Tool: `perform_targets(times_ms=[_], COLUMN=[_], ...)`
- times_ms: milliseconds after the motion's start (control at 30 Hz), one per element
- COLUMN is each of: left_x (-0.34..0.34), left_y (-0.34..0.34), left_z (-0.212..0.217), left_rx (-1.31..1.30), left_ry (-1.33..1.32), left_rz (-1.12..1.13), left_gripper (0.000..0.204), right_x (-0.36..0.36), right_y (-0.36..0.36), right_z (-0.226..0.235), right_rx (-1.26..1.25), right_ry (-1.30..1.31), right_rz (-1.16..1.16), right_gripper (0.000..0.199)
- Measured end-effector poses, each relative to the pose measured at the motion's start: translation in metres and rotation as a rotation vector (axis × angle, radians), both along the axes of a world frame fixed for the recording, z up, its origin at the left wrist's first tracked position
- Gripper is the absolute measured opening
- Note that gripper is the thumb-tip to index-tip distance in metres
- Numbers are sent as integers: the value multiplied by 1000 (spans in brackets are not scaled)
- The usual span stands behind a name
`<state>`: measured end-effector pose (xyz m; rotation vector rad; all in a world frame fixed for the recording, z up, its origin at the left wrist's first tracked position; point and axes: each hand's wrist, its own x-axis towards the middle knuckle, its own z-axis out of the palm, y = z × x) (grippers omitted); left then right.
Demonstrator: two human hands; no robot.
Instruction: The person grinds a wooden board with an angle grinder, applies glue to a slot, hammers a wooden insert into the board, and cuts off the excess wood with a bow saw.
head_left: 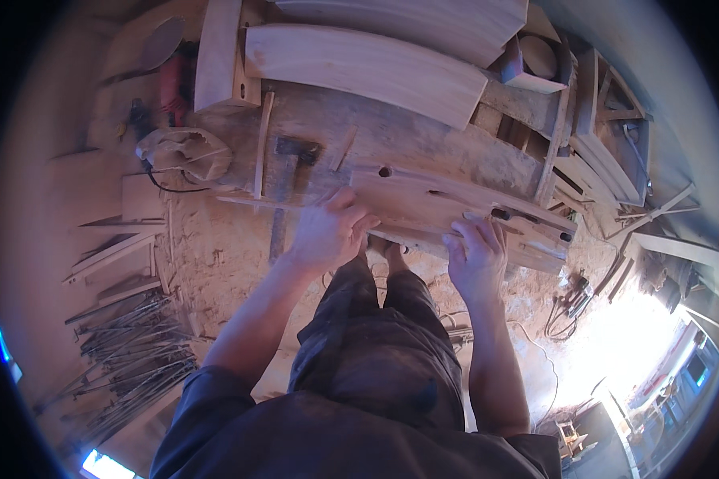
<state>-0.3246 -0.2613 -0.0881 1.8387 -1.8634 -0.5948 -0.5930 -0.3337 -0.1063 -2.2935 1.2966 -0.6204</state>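
A pale wooden board [455, 199] with several dark holes and slots lies across the near side of the workbench in front of me. My left hand [331, 229] is closed at the board's left end, fingers curled on its near edge. Further right, my right hand [479, 254] grips the same near edge, its fingers bent over the top beside a slot. The thumbs and undersides of both grips are hidden. Beyond my left hand lies a hammer [298, 149] with a dark head, its handle pointing toward me. A thin wooden strip [264, 144] rests left of it.
Large curved wooden panels [367, 72] lie at the far side of the workbench [335, 112]. A crumpled pale bag [185, 153] and a red tool [173, 84] sit at the left. Metal rods [136, 343] are piled low left; a cable [545, 351] runs over the right floor.
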Motion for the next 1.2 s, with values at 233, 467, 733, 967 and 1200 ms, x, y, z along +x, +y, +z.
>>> perform_targets(times_ms=[233, 467, 733, 967, 1200], left_x=[-12, -20, -24, -28, -42], left_y=[-5, -3, -7, -5, -20], left_z=[-7, -8, -7, -9, -9], left_rx=[77, -46, -55, -74, -103], left_ry=[-3, -53, -133, -66, -89], left_rz=[70, 195, 94, 78, 62], left_gripper=[16, 16, 21, 18, 16], right_x=[15, 26, 29, 5, -3], right_y=[-7, -23, -7, 0, -2], right_z=[-3, 7, -4, -7, -5], right_rx=[7, 30, -7, -36, 63], right_ry=[5, 81, 17, -101, -157], right_rz=[47, 122, 89, 3, -108], right_gripper=[15, 22, 22, 18, 20])
